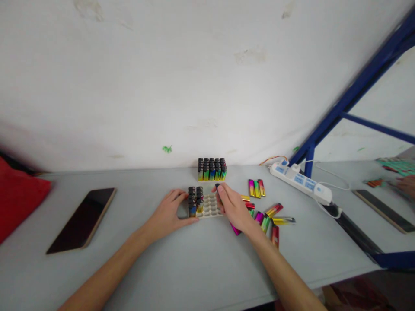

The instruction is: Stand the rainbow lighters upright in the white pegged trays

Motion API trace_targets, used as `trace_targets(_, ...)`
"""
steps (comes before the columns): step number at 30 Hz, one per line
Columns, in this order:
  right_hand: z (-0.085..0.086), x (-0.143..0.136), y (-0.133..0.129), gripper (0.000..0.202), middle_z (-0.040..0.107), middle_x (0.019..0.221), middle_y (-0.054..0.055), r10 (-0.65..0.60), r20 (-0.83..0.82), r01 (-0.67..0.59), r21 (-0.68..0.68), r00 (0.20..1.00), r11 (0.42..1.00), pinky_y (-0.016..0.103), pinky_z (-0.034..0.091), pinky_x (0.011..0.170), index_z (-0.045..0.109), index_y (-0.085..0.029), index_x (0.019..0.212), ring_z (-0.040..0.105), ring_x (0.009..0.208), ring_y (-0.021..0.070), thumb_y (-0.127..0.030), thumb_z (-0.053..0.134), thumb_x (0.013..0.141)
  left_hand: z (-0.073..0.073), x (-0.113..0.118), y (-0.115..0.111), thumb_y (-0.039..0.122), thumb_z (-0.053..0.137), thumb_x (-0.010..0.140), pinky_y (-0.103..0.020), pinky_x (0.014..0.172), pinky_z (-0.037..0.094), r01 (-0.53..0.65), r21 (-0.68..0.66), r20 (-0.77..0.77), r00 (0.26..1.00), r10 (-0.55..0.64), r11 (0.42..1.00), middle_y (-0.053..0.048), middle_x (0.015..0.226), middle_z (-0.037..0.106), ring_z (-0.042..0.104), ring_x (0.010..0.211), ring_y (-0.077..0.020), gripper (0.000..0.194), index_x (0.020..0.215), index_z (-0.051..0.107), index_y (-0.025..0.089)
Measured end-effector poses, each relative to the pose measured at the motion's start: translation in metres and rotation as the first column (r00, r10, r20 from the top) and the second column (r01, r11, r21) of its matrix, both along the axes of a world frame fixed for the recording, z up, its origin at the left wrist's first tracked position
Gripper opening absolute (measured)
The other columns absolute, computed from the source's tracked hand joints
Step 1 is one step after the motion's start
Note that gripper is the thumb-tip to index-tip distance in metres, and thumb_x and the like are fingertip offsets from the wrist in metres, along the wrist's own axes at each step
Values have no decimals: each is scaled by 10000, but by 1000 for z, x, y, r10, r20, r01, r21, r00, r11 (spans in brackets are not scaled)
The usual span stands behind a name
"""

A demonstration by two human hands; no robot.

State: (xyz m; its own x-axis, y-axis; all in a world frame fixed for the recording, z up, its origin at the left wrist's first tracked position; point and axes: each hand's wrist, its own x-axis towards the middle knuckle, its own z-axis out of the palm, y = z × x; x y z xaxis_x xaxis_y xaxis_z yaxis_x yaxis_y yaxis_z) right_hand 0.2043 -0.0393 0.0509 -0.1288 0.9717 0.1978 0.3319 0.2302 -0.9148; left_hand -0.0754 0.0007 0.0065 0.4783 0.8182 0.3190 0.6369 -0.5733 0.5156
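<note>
A pale tray (210, 205) with rows of holes lies in the middle of the table. Several lighters (192, 201) with black tops stand upright in its left rows. My left hand (170, 211) grips the tray's left end, thumb at the near edge and fingers at the far side. Over the tray's right part, my right hand (231, 205) pinches a lighter (217, 185); only its dark top shows, the rest is behind the fingers. Loose shiny coloured lighters (266, 223) lie scattered beside and partly behind my right wrist.
A block of upright lighters (212, 169) stands by the wall. Three lighters (256, 188) lie side by side to its right. A phone (82, 220) and red cloth (19, 196) are at left. A power strip (301, 182) and blue frame (309, 162) stand right; another person's hand (407, 185) shows beyond.
</note>
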Motion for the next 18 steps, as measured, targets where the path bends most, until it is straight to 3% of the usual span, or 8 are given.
trace_targets(5,5,-6,-11,415,738,1061,96,-32,249,-44,292,968,955,418,607,983,716,-257,996,709,1027,273,-546,524,1224,2,1,-2,668,995,841,-565,1193,635,7,-6,-7,1000,-7,1000,-136,1362,794,748,1295,-395,696,1344,810,225)
trace_targets(8,4,-10,-12,366,763,965,88,-64,257,-16,297,964,955,402,608,885,770,-244,1000,725,943,275,-538,639,1175,3,1,-2,641,1009,839,-549,1179,639,20,-12,3,1000,-20,1000,-141,1353,789,745,1290,-390,690,1341,810,212)
trace_targets(13,2,-8,-10,341,799,779,39,-91,163,70,133,982,989,350,591,726,797,-252,957,747,709,238,-561,766,1098,1,1,-3,628,1009,843,-551,1181,632,19,-7,6,1000,-19,1000,-140,1361,780,734,1294,-390,688,1358,806,218)
trace_targets(18,-12,-9,-14,362,848,822,59,-3,184,-25,152,983,988,366,638,742,788,-275,945,815,740,270,-605,786,1094,-1,1,-2,626,1014,834,-562,1181,628,16,-20,22,1000,-15,1000,-136,1369,781,730,1294,-395,683,1353,809,233)
